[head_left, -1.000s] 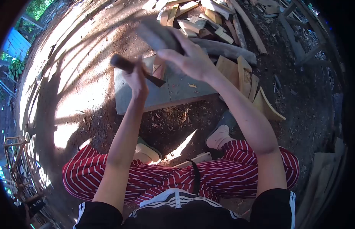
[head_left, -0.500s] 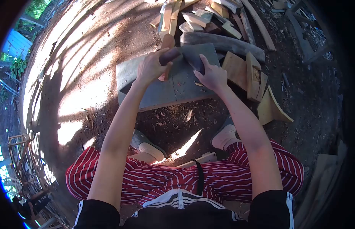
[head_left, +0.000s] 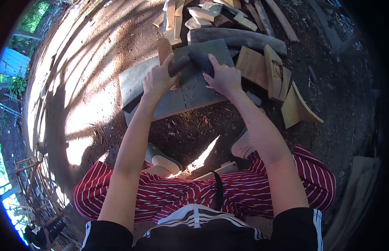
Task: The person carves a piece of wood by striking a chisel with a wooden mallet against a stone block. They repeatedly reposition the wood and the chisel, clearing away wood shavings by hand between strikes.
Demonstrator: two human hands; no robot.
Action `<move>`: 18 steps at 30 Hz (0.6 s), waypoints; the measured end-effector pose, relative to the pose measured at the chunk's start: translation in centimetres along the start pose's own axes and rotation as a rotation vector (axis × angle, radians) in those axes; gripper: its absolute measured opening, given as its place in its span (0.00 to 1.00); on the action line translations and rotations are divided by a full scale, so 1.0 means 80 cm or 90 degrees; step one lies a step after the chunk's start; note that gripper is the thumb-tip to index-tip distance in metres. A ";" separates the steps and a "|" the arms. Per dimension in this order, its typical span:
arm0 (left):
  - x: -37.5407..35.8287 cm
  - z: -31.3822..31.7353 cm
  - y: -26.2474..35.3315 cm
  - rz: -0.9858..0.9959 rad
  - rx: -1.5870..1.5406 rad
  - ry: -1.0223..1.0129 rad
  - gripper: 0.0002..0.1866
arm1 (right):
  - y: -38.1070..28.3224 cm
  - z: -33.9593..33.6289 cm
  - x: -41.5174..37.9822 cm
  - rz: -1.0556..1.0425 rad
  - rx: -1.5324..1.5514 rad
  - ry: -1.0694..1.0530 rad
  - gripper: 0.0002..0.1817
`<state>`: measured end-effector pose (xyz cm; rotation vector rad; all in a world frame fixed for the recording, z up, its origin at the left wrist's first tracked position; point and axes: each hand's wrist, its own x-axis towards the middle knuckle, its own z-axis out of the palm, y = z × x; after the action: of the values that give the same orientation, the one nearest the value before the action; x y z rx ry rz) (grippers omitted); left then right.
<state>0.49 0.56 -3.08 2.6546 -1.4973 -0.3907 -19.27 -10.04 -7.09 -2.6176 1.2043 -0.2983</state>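
My left hand [head_left: 158, 81] is closed around a dark, rod-like piece [head_left: 178, 66] that points up and right out of the fist. Crossing beneath that piece and the fingers is a light brown strip of wood [head_left: 164, 48]. My right hand [head_left: 225, 77] grips a dark, round-ended piece [head_left: 200, 62], its far end close to the rod's tip; what kind of tool the two pieces belong to I cannot tell. Both hands are over a grey, weathered wooden board [head_left: 188, 98], which lies in front of my feet with small chips on it.
Wood offcuts [head_left: 202, 14] are heaped beyond the board, behind a thick curved grey timber [head_left: 240, 37]. Cut blocks [head_left: 253, 69] and a curved yellowish piece [head_left: 297, 108] lie at the right. Shavings cover the ground between my feet. A stack of thin sticks [head_left: 39, 196] stands at the left.
Both hands have shifted slightly left in view, along with the board. The dark piece in my right hand has turned, now showing a rounded end toward the left hand's rod.
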 end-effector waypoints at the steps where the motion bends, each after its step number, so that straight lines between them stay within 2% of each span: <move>1: 0.000 -0.003 -0.004 0.037 -0.014 0.066 0.36 | 0.001 0.001 0.000 -0.002 -0.001 -0.001 0.38; 2: 0.000 -0.006 -0.007 0.076 -0.029 0.130 0.33 | 0.002 0.002 -0.001 -0.002 -0.002 -0.002 0.38; 3: 0.000 -0.016 -0.009 0.079 -0.029 0.127 0.33 | 0.004 0.002 0.000 0.002 -0.002 -0.004 0.38; 5: -0.007 -0.051 -0.011 0.129 -0.316 0.222 0.26 | 0.002 0.004 -0.001 -0.002 -0.016 -0.006 0.38; 6: -0.011 -0.066 -0.011 0.125 -0.313 0.225 0.26 | 0.001 0.005 -0.001 -0.007 -0.013 -0.006 0.38; 8: -0.020 -0.095 -0.013 -0.016 -0.685 0.094 0.17 | 0.001 0.005 0.000 0.001 -0.029 -0.010 0.38; 9: -0.033 -0.100 0.006 0.026 -0.779 0.209 0.09 | -0.002 0.004 0.001 -0.003 -0.029 -0.007 0.38; 10: -0.034 -0.095 0.008 0.028 -0.781 0.211 0.09 | -0.002 0.002 0.001 0.007 -0.024 -0.020 0.38; 12: -0.034 -0.078 0.011 0.080 -1.038 0.348 0.09 | 0.000 0.003 0.000 0.022 -0.023 -0.033 0.38; 18: -0.048 -0.051 0.025 0.108 -1.052 0.417 0.09 | -0.001 0.007 -0.001 0.004 -0.040 -0.008 0.38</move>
<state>-2.04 2.50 1.95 1.1111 -0.5766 -0.3908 -19.09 -9.89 -7.59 -2.6636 1.2375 -0.2453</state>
